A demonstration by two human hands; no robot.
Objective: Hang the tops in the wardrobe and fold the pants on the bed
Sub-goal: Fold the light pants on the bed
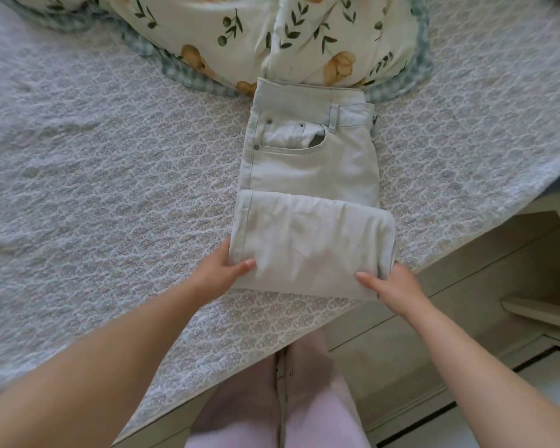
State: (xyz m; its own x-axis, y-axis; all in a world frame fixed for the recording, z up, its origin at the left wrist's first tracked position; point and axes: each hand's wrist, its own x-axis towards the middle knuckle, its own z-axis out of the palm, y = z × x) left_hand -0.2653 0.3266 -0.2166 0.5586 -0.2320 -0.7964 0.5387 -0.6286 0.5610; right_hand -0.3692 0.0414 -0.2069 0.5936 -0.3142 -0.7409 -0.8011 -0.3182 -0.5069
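the left hand (225, 270) is closed on the near left edge of the folded leg section (311, 244), with the thumb laid on top and the fingers tucked beneath. the right hand (392, 284) is closed on the near right corner in the same manner. the section is held at lower centre of the frame, doubled over the upper part of the pale pants (314, 169). the pants are laid on the quilted bed cover (110, 156), close to its lower edge. their long axis runs from the hands straight up the frame to the waistband (307, 88), which is set against the floral duvet (304, 37) at top centre. both hands are equally near, and the unfolded remainder lies directly beyond them. a further fold away from the body is judged to be required. no brand, label or legible writing is shown on the front pocket (291, 137) or elsewhere.
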